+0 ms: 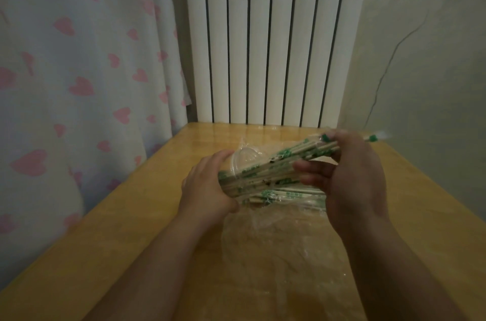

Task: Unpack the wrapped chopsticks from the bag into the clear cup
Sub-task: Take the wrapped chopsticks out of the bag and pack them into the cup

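Head view: the wrapped chopsticks (265, 176) are held as a slanted bundle above the table (131, 228), one end gripped by the curled left hand (207, 189), the other by the curled right hand (352, 181). They are judged light, stiff and slippery in film, so a mid-bundle grip is advised. The clear cup (246, 159), behind the bundle, is barely discernible, and the edges of the bag (276, 242) cannot be traced.

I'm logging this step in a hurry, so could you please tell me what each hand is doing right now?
Left hand: grips the left end of the wrapped chopsticks.
Right hand: grips the same bundle's other end.
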`<control>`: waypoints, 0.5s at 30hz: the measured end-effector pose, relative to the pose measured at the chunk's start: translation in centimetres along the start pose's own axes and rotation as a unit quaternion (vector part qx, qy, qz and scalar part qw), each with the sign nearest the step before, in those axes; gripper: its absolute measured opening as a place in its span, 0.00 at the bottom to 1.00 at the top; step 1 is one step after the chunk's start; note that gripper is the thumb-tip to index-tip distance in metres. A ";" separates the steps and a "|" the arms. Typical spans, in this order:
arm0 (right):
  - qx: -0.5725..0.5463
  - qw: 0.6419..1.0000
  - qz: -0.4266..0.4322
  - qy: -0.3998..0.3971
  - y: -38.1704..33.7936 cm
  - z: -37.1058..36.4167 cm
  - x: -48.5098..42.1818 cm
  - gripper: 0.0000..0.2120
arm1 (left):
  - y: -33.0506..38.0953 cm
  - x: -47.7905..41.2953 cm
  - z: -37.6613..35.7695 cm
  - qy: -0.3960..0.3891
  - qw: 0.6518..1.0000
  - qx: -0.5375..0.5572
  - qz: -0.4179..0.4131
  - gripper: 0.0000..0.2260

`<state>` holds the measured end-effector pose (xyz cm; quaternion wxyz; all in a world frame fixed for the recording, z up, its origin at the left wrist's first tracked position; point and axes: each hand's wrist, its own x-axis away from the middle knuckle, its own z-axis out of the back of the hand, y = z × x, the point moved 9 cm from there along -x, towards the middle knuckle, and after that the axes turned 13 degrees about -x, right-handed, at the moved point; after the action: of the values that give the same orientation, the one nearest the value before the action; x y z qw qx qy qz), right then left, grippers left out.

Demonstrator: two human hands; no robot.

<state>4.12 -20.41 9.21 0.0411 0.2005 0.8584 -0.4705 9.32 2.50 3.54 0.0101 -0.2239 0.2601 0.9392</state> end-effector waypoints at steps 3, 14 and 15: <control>0.109 0.992 0.069 -0.010 -0.6 -0.1 0.1 0.05 | 0.0 0.0 0.0 0.002 1.000 0.001 0.000 0.47; 0.191 0.968 0.163 -0.004 -1.5 -0.4 0.4 0.07 | 0.0 0.0 0.2 0.004 1.000 0.008 0.008 0.47; 0.254 0.946 0.201 -0.003 -1.7 -0.6 0.4 0.07 | -0.1 -0.1 0.2 0.007 1.000 0.011 0.008 0.47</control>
<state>3.15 -20.59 10.83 0.0851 0.3716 0.6524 -0.6550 9.29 2.67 3.71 0.0030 -0.2279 0.2723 0.9348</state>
